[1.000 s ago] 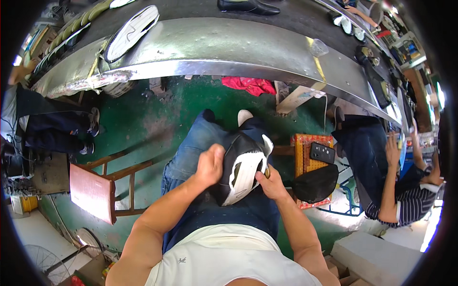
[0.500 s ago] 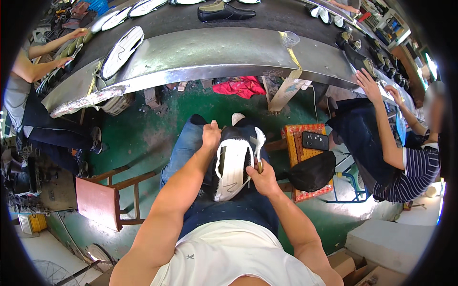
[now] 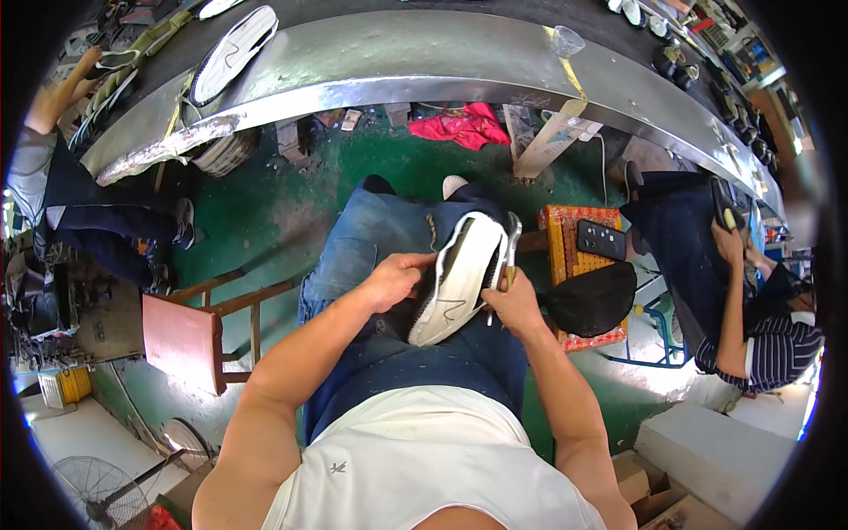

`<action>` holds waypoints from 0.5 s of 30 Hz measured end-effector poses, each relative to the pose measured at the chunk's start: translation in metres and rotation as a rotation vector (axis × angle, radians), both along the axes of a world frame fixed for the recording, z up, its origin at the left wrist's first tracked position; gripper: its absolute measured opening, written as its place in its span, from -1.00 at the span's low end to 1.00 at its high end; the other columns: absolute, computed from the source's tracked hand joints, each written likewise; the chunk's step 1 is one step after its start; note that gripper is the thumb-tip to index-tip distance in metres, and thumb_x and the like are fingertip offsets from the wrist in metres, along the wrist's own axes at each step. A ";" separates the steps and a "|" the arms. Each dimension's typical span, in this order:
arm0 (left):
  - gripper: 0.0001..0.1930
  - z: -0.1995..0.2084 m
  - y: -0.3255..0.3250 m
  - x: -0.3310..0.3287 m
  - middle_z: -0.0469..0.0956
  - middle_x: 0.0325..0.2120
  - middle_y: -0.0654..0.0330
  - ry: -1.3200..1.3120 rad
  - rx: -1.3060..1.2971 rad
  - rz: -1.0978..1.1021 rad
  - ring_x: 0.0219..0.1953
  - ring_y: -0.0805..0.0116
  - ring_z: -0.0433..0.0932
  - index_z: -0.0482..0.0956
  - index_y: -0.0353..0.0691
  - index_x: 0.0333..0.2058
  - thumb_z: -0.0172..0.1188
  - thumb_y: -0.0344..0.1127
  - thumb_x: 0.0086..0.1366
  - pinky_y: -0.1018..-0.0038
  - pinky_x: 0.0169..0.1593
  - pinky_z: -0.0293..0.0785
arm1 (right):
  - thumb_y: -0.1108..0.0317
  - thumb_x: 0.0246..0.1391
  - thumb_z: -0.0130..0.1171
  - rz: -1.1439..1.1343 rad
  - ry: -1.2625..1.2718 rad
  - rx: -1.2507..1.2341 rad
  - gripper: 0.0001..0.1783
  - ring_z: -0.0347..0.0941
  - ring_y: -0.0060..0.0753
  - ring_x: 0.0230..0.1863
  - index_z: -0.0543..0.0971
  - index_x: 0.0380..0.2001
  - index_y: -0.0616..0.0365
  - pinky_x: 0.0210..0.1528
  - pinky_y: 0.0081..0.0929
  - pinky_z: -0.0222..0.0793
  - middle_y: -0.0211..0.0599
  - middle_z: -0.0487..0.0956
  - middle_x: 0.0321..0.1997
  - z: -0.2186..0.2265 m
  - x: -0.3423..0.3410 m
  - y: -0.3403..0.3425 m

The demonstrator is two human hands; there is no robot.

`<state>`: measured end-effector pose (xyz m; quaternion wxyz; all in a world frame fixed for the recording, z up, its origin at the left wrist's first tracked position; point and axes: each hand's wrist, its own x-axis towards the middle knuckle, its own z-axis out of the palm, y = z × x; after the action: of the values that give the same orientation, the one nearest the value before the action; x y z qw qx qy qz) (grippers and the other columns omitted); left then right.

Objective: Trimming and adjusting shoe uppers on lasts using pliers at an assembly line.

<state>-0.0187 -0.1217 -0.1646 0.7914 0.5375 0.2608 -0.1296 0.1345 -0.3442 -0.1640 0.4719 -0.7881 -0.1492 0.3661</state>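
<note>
A half-made shoe [image 3: 459, 278] rests sole side up across my lap, its long white insole facing me and dark upper material around the edge. My left hand [image 3: 395, 281] is at its left side, fingers curled and pressed together, the index fingertip by the shoe's edge; whatever those fingers pinch is hidden. On the other side, my right hand [image 3: 515, 302] grips a hand tool [image 3: 511, 256] with a silver metal head and a yellowish handle. The tool's head lies along the shoe's right edge. My right thumb reaches toward the insole.
Ahead runs a metal-edged workbench [image 3: 397, 53] with another white-bottomed shoe [image 3: 234, 55] and a clear cup [image 3: 566, 41]. A stool [image 3: 184, 353] stands left. Right is a wooden-bead seat [image 3: 570, 265] bearing a phone [image 3: 602, 239] and a black cloth item [image 3: 590, 300]. People work on both sides.
The shoe has tilted, its far end swinging right. My left hand has moved down from the far end to the shoe's left side. The right hand still holds the tool, slightly farther right.
</note>
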 end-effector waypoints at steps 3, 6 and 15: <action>-0.32 -0.010 -0.016 -0.005 0.45 0.23 0.00 -0.067 0.298 -0.042 0.25 0.23 0.44 0.27 -0.26 0.39 0.23 -0.14 0.38 0.33 0.29 0.37 | 0.30 0.02 0.30 0.098 -0.151 -0.154 -0.58 0.62 -0.03 -0.36 0.47 -0.12 0.35 -0.18 -0.21 0.52 0.00 0.63 -0.35 -0.001 0.008 -0.014; -0.05 0.003 -0.018 -0.015 0.26 0.36 -0.17 -0.110 0.535 -0.103 0.41 0.08 0.26 0.05 -0.25 0.46 0.39 -0.13 0.22 0.33 0.42 0.18 | 0.23 0.14 0.24 0.209 -0.274 -0.302 -0.55 0.59 0.27 -0.23 0.49 -0.01 0.31 -0.10 -0.03 0.49 0.18 0.64 -0.28 0.051 -0.002 -0.025; 0.18 0.012 -0.027 -0.018 0.14 0.38 -0.35 0.045 0.552 -0.242 0.44 -0.06 0.18 -0.20 -0.51 0.45 0.48 -0.12 0.13 0.38 0.47 0.07 | 0.41 0.10 0.16 0.916 -0.912 -0.337 -0.50 0.57 0.06 -0.11 0.48 0.13 0.34 -0.08 -0.07 0.51 -0.04 0.59 -0.22 0.104 -0.013 -0.017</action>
<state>-0.0371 -0.1486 -0.1526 0.5881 0.7565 0.2376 -0.1591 0.1217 -0.3612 -0.0600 0.0289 -0.7839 -0.5942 0.1777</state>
